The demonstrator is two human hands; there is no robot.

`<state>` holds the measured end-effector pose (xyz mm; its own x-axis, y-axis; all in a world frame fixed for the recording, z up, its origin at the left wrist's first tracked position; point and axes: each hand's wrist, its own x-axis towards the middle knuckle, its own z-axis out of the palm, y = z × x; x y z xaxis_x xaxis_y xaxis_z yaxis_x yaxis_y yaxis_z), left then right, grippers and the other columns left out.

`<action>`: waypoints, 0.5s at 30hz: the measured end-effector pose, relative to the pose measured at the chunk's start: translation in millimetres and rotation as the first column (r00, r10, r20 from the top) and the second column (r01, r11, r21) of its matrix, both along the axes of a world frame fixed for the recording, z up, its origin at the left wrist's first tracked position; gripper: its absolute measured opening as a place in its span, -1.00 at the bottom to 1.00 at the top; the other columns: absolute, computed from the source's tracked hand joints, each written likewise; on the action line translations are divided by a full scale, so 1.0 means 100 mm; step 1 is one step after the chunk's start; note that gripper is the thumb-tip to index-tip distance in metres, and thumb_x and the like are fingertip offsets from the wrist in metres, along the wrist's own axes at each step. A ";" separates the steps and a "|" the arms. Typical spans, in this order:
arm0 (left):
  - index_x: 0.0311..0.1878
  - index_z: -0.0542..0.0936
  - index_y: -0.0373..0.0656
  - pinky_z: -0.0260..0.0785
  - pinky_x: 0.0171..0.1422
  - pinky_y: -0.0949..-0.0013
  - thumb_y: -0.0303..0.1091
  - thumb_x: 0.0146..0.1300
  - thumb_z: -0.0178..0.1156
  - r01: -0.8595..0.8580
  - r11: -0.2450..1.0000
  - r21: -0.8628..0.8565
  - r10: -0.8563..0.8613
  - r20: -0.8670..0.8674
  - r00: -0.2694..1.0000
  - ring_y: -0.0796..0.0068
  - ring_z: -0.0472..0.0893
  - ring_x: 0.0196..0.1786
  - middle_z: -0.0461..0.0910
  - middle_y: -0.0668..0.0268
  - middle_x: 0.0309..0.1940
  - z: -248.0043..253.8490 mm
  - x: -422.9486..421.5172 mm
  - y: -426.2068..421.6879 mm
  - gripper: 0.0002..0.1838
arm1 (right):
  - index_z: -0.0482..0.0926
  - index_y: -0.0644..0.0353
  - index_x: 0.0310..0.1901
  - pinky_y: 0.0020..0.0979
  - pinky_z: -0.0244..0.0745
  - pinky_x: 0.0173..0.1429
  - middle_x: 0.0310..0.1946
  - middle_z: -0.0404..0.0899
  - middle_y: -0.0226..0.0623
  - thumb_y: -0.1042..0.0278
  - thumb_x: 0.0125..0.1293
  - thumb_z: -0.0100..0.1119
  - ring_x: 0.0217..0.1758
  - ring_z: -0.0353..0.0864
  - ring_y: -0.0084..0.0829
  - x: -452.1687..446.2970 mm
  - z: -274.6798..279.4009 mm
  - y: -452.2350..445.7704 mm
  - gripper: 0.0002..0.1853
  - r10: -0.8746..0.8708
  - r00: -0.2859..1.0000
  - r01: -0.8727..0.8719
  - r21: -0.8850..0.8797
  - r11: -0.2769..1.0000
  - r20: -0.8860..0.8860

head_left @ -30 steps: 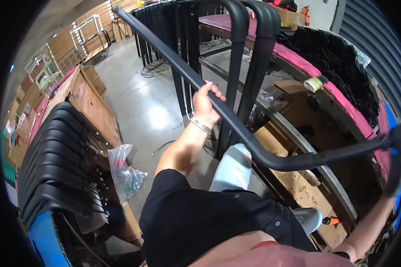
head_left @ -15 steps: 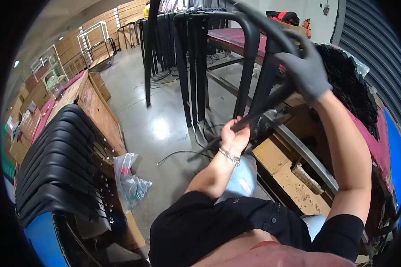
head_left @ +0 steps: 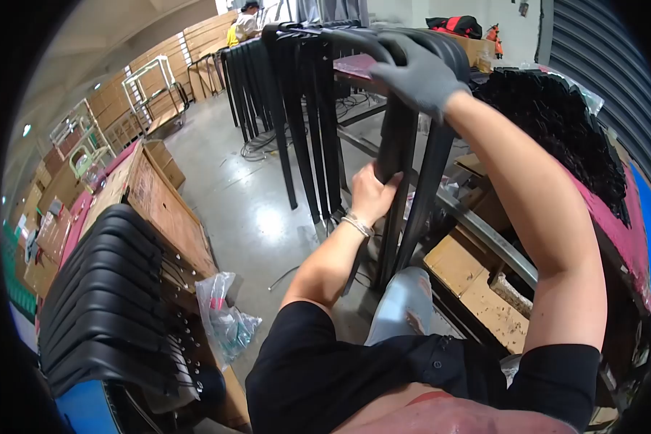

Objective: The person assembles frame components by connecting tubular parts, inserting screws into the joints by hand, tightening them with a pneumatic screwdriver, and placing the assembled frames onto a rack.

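A black U-shaped tube frame point(head_left: 396, 137) stands upright in front of me, among similar black frames point(head_left: 318, 123) hanging in a row. My left hand point(head_left: 374, 194) is bare, with a bracelet at the wrist, and its fingers are wrapped round one leg of the tube. My right hand point(head_left: 421, 78), in a grey glove, grips the same tube at its upper bend. Part of the tube is hidden behind the glove.
More black bent tubes point(head_left: 101, 304) are stacked at the left beside a plastic bag point(head_left: 226, 318). At the right are a pink-covered table point(head_left: 615, 224), a black pile point(head_left: 550, 123) and cardboard point(head_left: 477, 289). A person point(head_left: 247, 23) stands far back.
The tube has swung from slanting across my view to upright, against the row of frames. My right hand has come up from the far right to the bend. My left hand holds lower on the leg.
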<state>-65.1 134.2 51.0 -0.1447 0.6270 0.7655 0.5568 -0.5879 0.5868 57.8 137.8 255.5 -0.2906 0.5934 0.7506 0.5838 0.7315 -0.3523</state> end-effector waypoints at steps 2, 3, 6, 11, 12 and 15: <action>-0.35 0.48 -0.28 0.38 -0.25 0.29 -0.30 -0.07 0.31 0.055 0.998 -0.028 -0.054 0.027 0.998 0.16 0.55 -0.37 0.54 0.11 -0.49 0.09 -0.03 0.04 -0.70 | 0.37 0.11 0.10 -0.43 0.34 0.07 -0.09 0.48 -0.14 0.09 0.05 0.20 -0.04 0.48 -0.34 0.21 -0.18 -0.19 -0.43 -0.012 1.000 0.012 -0.002 1.000 -0.014; -0.36 0.48 -0.29 0.39 -0.23 0.25 -0.30 -0.08 0.31 0.080 0.996 -0.036 -0.078 0.041 0.996 0.08 0.57 -0.35 0.56 0.07 -0.48 0.14 -0.02 0.09 -0.70 | 0.36 0.14 0.11 -0.44 0.34 0.07 -0.06 0.47 -0.15 0.12 0.08 0.20 -0.01 0.47 -0.35 0.44 -0.27 -0.27 -0.44 0.012 1.000 -0.012 -0.022 1.000 -0.029; -0.33 0.49 -0.28 0.40 -0.24 0.26 -0.30 -0.07 0.30 0.108 0.994 -0.006 -0.107 0.038 0.994 0.09 0.58 -0.34 0.57 0.07 -0.46 0.15 -0.01 0.18 -0.70 | 0.37 0.21 0.08 -0.44 0.32 0.10 -0.02 0.44 -0.20 0.23 0.10 0.20 0.01 0.44 -0.40 1.08 -0.78 -0.26 -0.50 -0.024 0.999 0.014 -0.233 0.972 -0.040; -0.31 0.48 -0.25 0.38 -0.28 0.42 -0.31 -0.03 0.30 0.097 0.990 0.103 -0.103 0.056 0.993 0.41 0.56 -0.42 0.55 0.24 -0.50 0.12 0.08 0.33 -0.72 | 0.39 0.24 0.04 -0.47 0.26 0.15 -0.05 0.45 -0.25 0.35 0.10 0.19 0.03 0.41 -0.46 1.92 -1.45 -0.27 -0.55 -0.140 0.990 0.120 -0.364 0.924 -0.031; -0.31 0.48 -0.25 0.38 -0.28 0.42 -0.31 -0.03 0.30 0.093 0.991 0.100 -0.098 0.052 0.994 0.41 0.56 -0.42 0.55 0.24 -0.50 0.14 0.08 0.34 -0.72 | 0.39 0.25 0.03 -0.49 0.25 0.16 -0.07 0.46 -0.27 0.37 0.10 0.18 0.03 0.40 -0.46 2.03 -1.54 -0.27 -0.57 -0.113 0.992 0.082 -0.361 0.929 -0.065; -0.30 0.47 -0.27 0.39 -0.24 0.44 -0.31 -0.03 0.30 0.087 0.990 0.112 -0.089 0.016 0.996 0.41 0.57 -0.40 0.56 0.23 -0.49 0.15 0.11 0.29 -0.70 | 0.40 0.27 0.00 -0.51 0.25 0.13 -0.11 0.47 -0.30 0.40 0.12 0.15 0.01 0.40 -0.49 2.19 -1.81 -0.47 -0.61 -0.119 0.992 0.098 -0.374 0.922 -0.034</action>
<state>-53.7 163.1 65.6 -0.1090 0.5494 0.8284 0.4883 -0.6962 0.5261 276.9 90.7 74.1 -0.1728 0.8580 0.4837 0.6242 0.4753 -0.6201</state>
